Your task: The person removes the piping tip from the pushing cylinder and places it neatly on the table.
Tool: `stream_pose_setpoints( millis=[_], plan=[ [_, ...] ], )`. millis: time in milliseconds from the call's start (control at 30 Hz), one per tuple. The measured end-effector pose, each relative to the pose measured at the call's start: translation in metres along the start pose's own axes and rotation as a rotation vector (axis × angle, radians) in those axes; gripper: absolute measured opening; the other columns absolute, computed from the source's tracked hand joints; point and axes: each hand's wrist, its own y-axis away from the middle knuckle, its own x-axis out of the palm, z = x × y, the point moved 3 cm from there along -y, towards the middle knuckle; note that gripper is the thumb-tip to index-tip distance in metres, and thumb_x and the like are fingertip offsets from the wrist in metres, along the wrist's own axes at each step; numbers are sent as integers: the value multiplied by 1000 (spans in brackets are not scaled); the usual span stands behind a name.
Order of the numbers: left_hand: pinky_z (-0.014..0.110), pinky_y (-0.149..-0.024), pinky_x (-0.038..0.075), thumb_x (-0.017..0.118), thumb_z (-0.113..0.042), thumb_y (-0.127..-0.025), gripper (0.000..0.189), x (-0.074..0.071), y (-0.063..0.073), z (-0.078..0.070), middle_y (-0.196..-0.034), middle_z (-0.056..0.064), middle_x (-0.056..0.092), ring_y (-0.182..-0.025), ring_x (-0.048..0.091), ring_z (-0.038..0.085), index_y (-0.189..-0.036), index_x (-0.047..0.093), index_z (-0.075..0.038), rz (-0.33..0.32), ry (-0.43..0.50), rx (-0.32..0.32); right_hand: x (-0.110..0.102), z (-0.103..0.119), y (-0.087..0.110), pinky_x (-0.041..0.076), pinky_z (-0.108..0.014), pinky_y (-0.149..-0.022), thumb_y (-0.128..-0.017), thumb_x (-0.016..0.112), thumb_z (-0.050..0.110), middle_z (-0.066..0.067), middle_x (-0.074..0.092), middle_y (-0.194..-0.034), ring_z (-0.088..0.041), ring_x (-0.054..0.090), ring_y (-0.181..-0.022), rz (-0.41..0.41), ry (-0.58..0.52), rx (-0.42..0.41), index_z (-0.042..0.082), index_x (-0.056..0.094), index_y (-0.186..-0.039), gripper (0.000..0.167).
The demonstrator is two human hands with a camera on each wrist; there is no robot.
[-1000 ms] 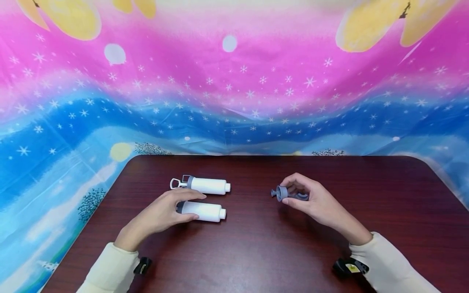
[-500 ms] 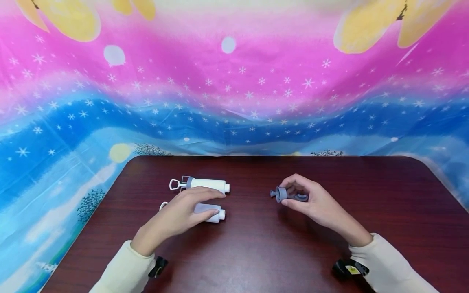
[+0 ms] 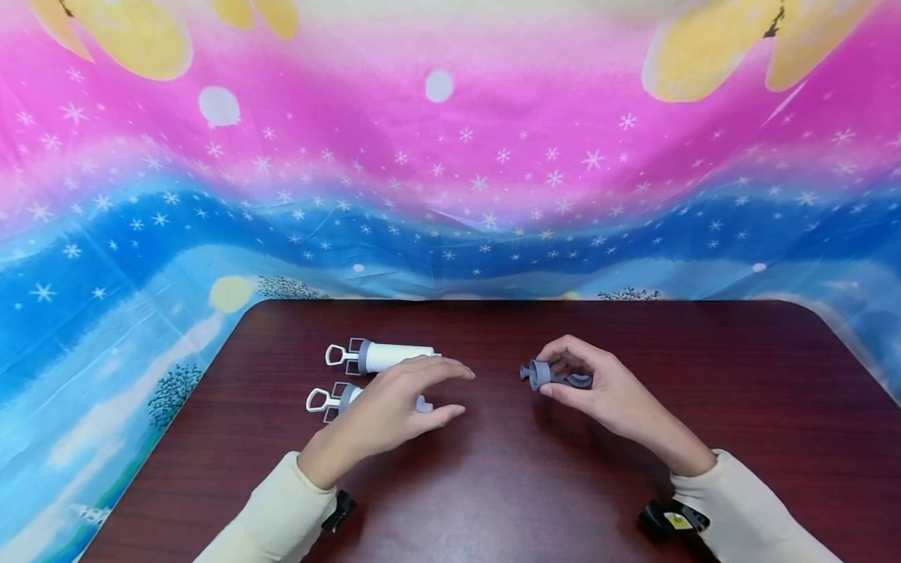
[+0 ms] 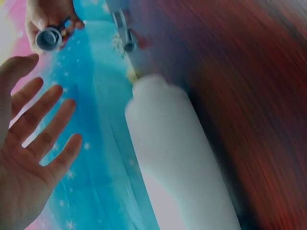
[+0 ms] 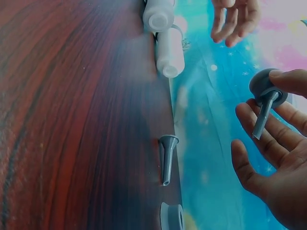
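Note:
My right hand [image 3: 598, 383] pinches a grey cup-shaped nozzle [image 5: 265, 91] with a thin spout between thumb and fingers. My left hand [image 3: 401, 403] holds nothing, its fingers spread over the front white syringe [image 3: 324, 400], whose barrel it partly hides in the head view. Behind it lies the rear white syringe [image 3: 397, 356], with a grey collar and a white loop handle. Both syringes lie on their sides, handles to the left. A grey funnel-shaped nozzle [image 5: 168, 158] and a grey ring-like piece [image 5: 171, 216] lie on the table near my right hand.
The dark red-brown wooden table [image 3: 479, 500] has rounded far corners. A pink and blue snowflake-patterned cloth [image 3: 450, 195] hangs right behind its far edge.
My left hand has moved right along the front syringe, uncovering its handle and collar and covering its tip. The right hand has stayed in place with the nozzle.

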Motion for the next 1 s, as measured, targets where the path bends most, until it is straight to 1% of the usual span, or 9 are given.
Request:
stream_pose_setpoints(
  millis=[100,267,333,400,500,633,767,1000],
  plan=[
    [37,-110,51,81,-26,-94,39,6,-7,-8,-129,-7,72,-125,66,10,-131,70,-19,-22,17,13,1,2,0,57,-30,-83,-95,78,13,2,72,-103,-9,70,-93,-6,-5,-12,18,66,-119,28],
    [38,-109,52,83,-23,-91,42,16,-17,-20,-129,-3,72,-125,66,13,-130,70,-17,-89,28,51,1,5,1,57,-28,-82,-95,78,12,0,72,-102,-8,69,-92,-10,-17,-30,15,65,-119,27],
    [36,-109,52,84,-21,-91,43,19,-21,-24,-129,-1,72,-125,66,14,-130,70,-16,-122,23,65,2,5,1,57,-28,-83,-95,78,13,0,72,-102,-8,69,-93,-9,-21,-24,15,65,-118,27],
    [36,-111,51,85,-21,-90,44,22,-25,-27,-129,0,72,-126,65,15,-131,70,-16,-154,19,79,2,6,1,57,-28,-84,-95,78,13,0,72,-102,-8,69,-93,-4,-26,-18,15,65,-117,26],
    [34,-109,52,86,-20,-89,45,26,-29,-30,-130,0,71,-124,65,15,-130,70,-15,-190,7,100,3,6,0,57,-29,-84,-95,78,13,0,72,-103,-8,69,-93,4,-37,-13,14,64,-116,25],
    [30,-105,54,86,-19,-89,45,33,-35,-35,-131,-1,70,-122,65,14,-130,69,-15,-218,-3,131,3,7,0,57,-29,-83,-95,78,12,-1,72,-103,-8,69,-93,7,-42,-16,13,63,-115,25],
    [28,-105,53,86,-18,-88,45,37,-40,-38,-131,-2,70,-122,65,13,-130,70,-16,-236,-9,145,3,9,1,56,-29,-84,-95,78,12,-1,71,-103,-8,69,-94,10,-44,-17,13,62,-114,25],
    [24,-104,53,87,-17,-88,41,44,-45,-38,-127,-3,70,-116,65,12,-126,72,-16,-253,-11,170,3,10,0,55,-29,-84,-95,78,12,-1,71,-103,-8,70,-94,10,-53,-23,13,60,-113,25]
  ],
)
